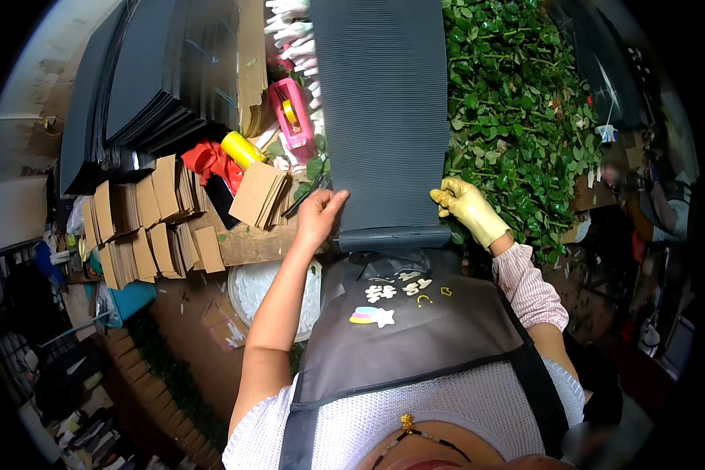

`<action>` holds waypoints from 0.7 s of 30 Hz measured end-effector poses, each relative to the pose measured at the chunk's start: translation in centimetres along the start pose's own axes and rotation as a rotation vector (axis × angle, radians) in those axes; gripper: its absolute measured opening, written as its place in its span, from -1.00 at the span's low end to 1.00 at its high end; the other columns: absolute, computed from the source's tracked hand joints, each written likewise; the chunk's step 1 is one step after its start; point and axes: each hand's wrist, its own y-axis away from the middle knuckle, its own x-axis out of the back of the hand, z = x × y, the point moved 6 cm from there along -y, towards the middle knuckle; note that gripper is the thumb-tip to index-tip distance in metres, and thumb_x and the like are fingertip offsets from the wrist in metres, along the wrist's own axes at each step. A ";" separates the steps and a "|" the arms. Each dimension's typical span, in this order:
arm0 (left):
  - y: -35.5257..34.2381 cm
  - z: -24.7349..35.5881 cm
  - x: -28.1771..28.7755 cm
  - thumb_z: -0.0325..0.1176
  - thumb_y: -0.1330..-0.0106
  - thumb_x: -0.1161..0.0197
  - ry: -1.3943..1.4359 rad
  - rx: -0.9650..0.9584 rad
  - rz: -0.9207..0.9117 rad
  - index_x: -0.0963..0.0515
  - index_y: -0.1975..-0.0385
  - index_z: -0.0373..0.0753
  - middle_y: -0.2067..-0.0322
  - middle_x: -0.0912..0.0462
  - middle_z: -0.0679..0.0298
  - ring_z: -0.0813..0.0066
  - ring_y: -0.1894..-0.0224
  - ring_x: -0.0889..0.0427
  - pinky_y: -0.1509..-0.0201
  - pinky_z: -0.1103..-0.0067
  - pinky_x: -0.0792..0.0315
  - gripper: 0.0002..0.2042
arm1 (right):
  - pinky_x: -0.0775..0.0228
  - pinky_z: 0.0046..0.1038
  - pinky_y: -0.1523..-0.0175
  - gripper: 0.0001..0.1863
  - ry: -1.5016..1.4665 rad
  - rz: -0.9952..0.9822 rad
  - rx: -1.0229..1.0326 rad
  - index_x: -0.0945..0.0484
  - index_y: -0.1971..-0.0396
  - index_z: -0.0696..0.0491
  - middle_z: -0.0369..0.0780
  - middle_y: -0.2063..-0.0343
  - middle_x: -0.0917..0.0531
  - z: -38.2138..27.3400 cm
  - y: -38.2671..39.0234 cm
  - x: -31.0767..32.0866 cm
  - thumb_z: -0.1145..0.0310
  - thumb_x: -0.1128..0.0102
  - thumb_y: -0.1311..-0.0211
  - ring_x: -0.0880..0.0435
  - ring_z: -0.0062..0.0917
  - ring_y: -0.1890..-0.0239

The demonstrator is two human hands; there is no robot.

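Observation:
A long dark grey corrugated cardboard sheet [382, 125] lies in front of me, its ridges running crosswise. At its near end is a narrow smooth strip [395, 237], folded against my dark apron. My bare left hand [319, 217] is closed on the sheet's left edge, with the thumb on top. On the opposite edge, my right hand [468, 207], in a yellow glove, pinches the sheet near the same end. Fingers under the sheet are hidden from view. Leafy green stems [517, 117] are piled just beyond the gloved hand.
Left of the sheet are brown cardboard pieces [257, 194], a pink tape dispenser [291, 117], a yellow roll [243, 149] and red cloth [211, 163]. Tall stacks of dark cardboard [168, 70] stand at the far left. A round white tub [278, 294] sits below the table edge.

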 end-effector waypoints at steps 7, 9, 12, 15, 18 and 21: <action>-3.2 -6.8 -4.0 -0.15 -0.38 -0.39 -0.050 0.166 -0.246 -0.35 0.67 -0.27 0.73 -0.30 0.41 0.64 0.59 -0.22 0.49 0.50 -0.23 -0.52 | -0.58 -0.17 0.04 -0.65 1.114 -0.146 0.141 -0.72 0.27 0.10 -0.06 0.32 -0.75 -8.6 0.7 -0.3 0.11 -0.13 -0.32 -0.74 -0.10 0.24; -3.1 -7.4 -4.3 -0.07 -0.34 -0.40 -0.157 0.199 -0.328 -0.40 0.69 -0.29 0.74 -0.37 0.30 0.48 0.59 -0.34 0.46 0.43 -0.31 -0.50 | -0.59 -0.18 0.02 -0.68 0.808 -0.275 0.414 -0.71 0.13 0.03 -0.09 0.27 -0.76 -8.7 -0.9 -2.9 0.14 -0.19 -0.30 -0.73 -0.10 0.22; -2.5 -5.8 -4.1 0.07 -0.27 -0.41 -0.444 0.141 -0.401 -0.50 0.70 -0.31 0.73 -0.49 0.13 0.16 0.56 -0.58 0.36 0.30 -0.47 -0.46 | -0.59 -0.14 -0.01 -0.65 1.068 -0.554 0.494 -0.69 -0.03 -0.15 -0.14 0.13 -0.75 -4.3 -4.4 -8.4 0.22 -0.36 -0.24 -0.74 -0.17 0.06; -2.1 -0.3 -2.8 0.05 -0.23 -0.41 -0.746 -0.227 -0.251 -0.57 0.64 -0.29 0.64 -0.59 0.14 0.16 0.47 -0.67 0.30 0.29 -0.56 -0.52 | -0.59 -0.15 -0.01 -0.63 1.015 -0.580 0.531 -0.69 -0.05 -0.21 -0.16 0.14 -0.76 -2.3 -5.8 -9.4 0.22 -0.37 -0.22 -0.74 -0.17 0.07; -1.3 3.5 -4.3 -0.15 -0.27 -0.39 -0.548 -0.854 -0.204 -0.60 0.45 -0.21 0.43 -0.68 0.22 0.20 0.40 -0.68 0.33 0.37 -0.57 -0.74 | -0.59 -0.14 0.00 -0.64 1.034 -0.585 0.576 -0.69 -0.04 -0.23 -0.17 0.17 -0.76 -2.5 -5.7 -9.6 0.22 -0.37 -0.21 -0.74 -0.17 0.09; -1.7 3.1 -7.5 -0.25 -0.33 -0.23 -0.659 -1.029 -0.377 -0.42 -0.27 -0.26 -0.31 -0.44 0.12 0.20 -0.29 -0.47 -0.35 0.32 -0.36 -0.49 | -0.57 -0.16 0.08 -0.67 0.972 -0.554 0.724 -0.73 0.06 -0.16 -0.15 0.29 -0.75 -1.7 -5.9 -10.0 0.20 -0.41 -0.15 -0.73 -0.17 0.19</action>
